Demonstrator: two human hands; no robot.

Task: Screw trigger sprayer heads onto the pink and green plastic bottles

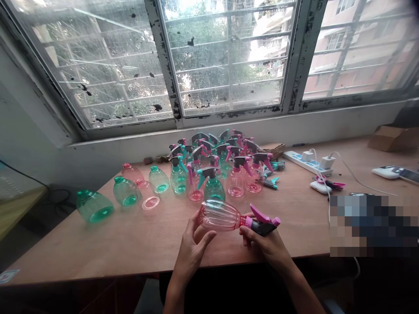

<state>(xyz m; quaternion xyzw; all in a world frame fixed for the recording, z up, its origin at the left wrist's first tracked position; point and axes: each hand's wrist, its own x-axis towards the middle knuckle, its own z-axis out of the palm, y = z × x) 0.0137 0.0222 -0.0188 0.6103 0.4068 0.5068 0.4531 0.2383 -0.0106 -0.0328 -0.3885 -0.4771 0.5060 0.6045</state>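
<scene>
Left hand [192, 244] loosely cups the pink bottle [219, 216], seemingly to steady it; right hand [266, 243] curls around its spray head [262, 225].

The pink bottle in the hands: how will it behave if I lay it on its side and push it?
The pink bottle is see-through with no obvious liquid inside, so it's probably light. Its smooth sides may be slightly slippery. It would likely roll unevenly, since the spray head juts out.

Held bottle [218, 215] before spray bottles [235, 185], right of 5 headless bottles [126, 192]
</scene>
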